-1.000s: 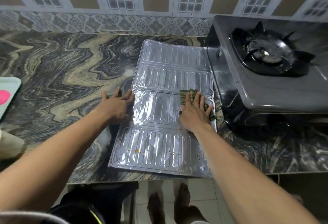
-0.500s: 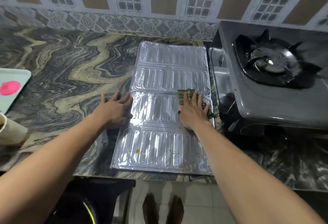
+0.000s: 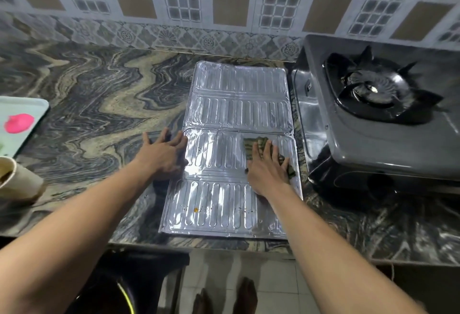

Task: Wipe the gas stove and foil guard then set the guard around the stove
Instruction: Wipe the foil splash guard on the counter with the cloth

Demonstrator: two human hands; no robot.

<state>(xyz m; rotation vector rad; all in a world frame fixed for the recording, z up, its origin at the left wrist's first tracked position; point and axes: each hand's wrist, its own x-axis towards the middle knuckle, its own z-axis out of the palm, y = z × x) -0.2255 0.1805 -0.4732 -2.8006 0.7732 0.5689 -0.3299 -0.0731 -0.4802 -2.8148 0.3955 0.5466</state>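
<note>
Midway through the wiping, by the look of it, and on the foil guard [image 3: 239, 109] rather than the stove; spread flat on the marble counter [image 3: 99, 104] in the middle of the frame, right edge just beside the gas stove [image 3: 368, 149], not yet set around it.

Right hand [image 3: 267, 169], centre right: palm down, fingers straight and close together, pressing a folded greenish cloth [image 3: 250, 143] onto the guard just below its middle crease, near the right edge; no curl round the cloth, only flat pressure.

Left hand [image 3: 163, 157], centre left: fingers straight and spread, resting on the counter with fingertips touching the guard's left edge; probably steadying the sheet against sliding.

Stove at the right of the frame, burner at upper right, nothing on it; cannot tell whether already wiped.

Next, most likely: sweeping the cloth leftward and down the sheet; calls for light, even pressure, thin foil being apt to crease; an orange speck and small dark spots on the nearest rows, lower centre, probably due a pass. Afterwards, standing the guard upright round the stove.

At the left edge: a pale tray [image 3: 37, 104] and a cup [image 3: 17, 182], well apart from the work.
</note>
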